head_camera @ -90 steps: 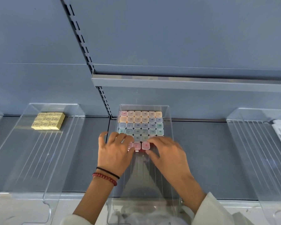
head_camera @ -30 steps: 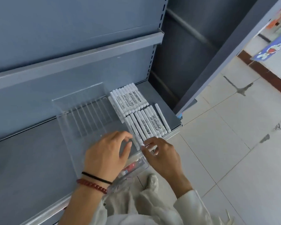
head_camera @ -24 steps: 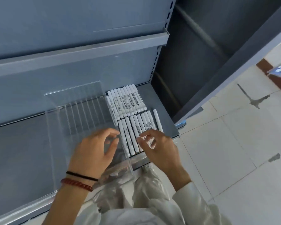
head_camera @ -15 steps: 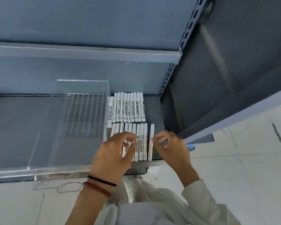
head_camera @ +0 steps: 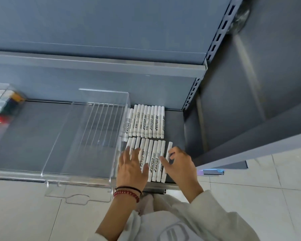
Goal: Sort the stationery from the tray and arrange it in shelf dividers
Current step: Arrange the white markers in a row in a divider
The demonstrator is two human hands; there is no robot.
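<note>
White sleeves (head_camera: pixel 215 211); black cord (head_camera: pixel 129 188), red beads (head_camera: pixel 127 194) behind left hand (head_camera: pixel 131 168).

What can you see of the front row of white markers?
The front row of markers lies flat on the grey shelf, right of the clear divider: white plastic-looking barrels with black print, side by side. The left hand rests flat on them; the right hand pinches the rightmost marker, set slightly apart.
</note>
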